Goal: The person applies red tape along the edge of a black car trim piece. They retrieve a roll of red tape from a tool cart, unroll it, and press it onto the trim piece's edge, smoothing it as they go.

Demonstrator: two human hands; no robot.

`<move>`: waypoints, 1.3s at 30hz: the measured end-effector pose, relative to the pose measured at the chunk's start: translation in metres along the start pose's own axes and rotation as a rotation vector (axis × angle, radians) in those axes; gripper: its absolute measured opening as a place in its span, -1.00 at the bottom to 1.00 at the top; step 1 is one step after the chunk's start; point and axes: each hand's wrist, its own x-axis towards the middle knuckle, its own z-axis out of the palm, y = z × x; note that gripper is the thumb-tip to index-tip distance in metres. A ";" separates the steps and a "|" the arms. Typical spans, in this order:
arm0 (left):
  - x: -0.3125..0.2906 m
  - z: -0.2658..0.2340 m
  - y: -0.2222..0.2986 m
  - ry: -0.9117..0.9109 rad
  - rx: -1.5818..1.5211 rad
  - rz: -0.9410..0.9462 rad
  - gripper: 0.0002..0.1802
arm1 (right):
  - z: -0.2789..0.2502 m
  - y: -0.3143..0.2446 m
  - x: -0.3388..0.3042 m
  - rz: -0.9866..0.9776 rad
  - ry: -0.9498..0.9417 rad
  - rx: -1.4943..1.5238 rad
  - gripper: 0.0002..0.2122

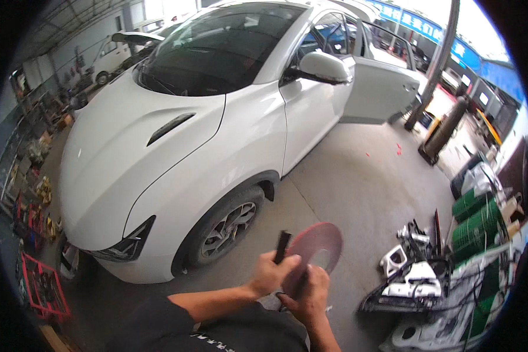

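A thin, wide roll of red tape (327, 239) with a paler centre is held upright in front of me. My right hand (312, 294) closes on its lower edge, the thumb pressed to the flat side. To the left, my left hand (268, 274) is wrapped round a short black strip (282, 246) that sticks up above the fist; its thumb reaches to the roll. The strip's lower end is hidden by the fingers. Beyond both hands stands a white car (240, 141), its front wheel (227, 230) nearest to them.
One car door (376, 88) stands open at the back, near a metal post (437, 70) and a gas cylinder (446, 129). At right, removed car parts (419, 281) lie beside green containers (478, 226). A red tool tray (44, 287) is at lower left. Red scraps (399, 149) dot the floor.
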 end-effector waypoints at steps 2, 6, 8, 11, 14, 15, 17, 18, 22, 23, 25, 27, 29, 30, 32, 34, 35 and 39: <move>0.028 0.002 0.006 0.178 -0.040 0.117 -0.73 | 0.003 0.031 0.049 -0.198 -0.146 0.075 -0.09; 0.059 0.009 0.015 0.331 -0.182 0.218 -0.58 | 0.000 0.076 0.115 -0.227 -0.326 0.387 -0.15; 0.075 0.005 0.016 0.372 -0.393 0.113 -0.51 | -0.002 0.091 0.147 -0.283 -0.413 0.415 -0.17; 0.114 0.004 0.020 0.382 -0.523 0.022 -0.61 | 0.002 0.122 0.175 -0.241 -0.524 0.488 -0.18; 0.159 0.011 0.036 0.391 -0.657 -0.100 -0.65 | 0.013 0.151 0.204 -0.274 -0.525 0.507 -0.20; 0.173 0.005 0.022 0.260 -0.687 -0.081 -0.61 | 0.016 0.161 0.210 -0.298 -0.503 0.511 -0.21; 0.207 -0.001 0.019 0.027 -0.760 -0.112 -0.56 | 0.025 0.186 0.217 -0.279 -0.462 0.602 -0.25; 0.230 0.004 0.019 -0.109 -0.814 -0.125 -0.53 | 0.021 0.198 0.220 -0.200 -0.453 0.644 -0.25; 0.319 0.038 0.018 -0.286 -0.791 -0.203 -0.53 | -0.002 0.248 0.232 0.024 -0.344 0.678 -0.29; 0.337 0.053 0.022 -0.290 -0.722 -0.219 -0.56 | -0.007 0.259 0.235 0.057 -0.299 0.657 -0.30; 0.376 0.084 0.039 -0.306 -0.573 -0.231 -0.60 | -0.017 0.283 0.246 0.124 -0.179 0.641 -0.37; 0.413 0.121 0.038 -0.323 -0.413 -0.260 -0.59 | -0.022 0.317 0.243 0.205 -0.008 0.622 -0.41; 0.449 0.176 0.045 -0.318 -0.292 -0.248 -0.66 | -0.040 0.350 0.245 0.360 0.121 0.494 -0.48; 0.466 0.195 0.039 -0.368 -0.245 -0.244 -0.69 | -0.050 0.366 0.252 0.370 0.227 0.449 -0.56; 0.495 0.237 0.033 -0.430 -0.311 -0.258 -0.74 | -0.074 0.403 0.258 0.466 0.350 0.421 -0.63; 0.528 0.291 0.026 -0.460 -0.226 -0.238 -0.77 | -0.104 0.450 0.261 0.578 0.443 0.368 -0.73; 0.544 0.318 0.026 -0.466 -0.181 -0.219 -0.78 | -0.123 0.477 0.262 0.636 0.445 0.388 -0.74; 0.612 0.412 0.036 -0.359 0.099 -0.020 -0.83 | -0.211 0.562 0.277 0.708 0.510 0.419 -0.75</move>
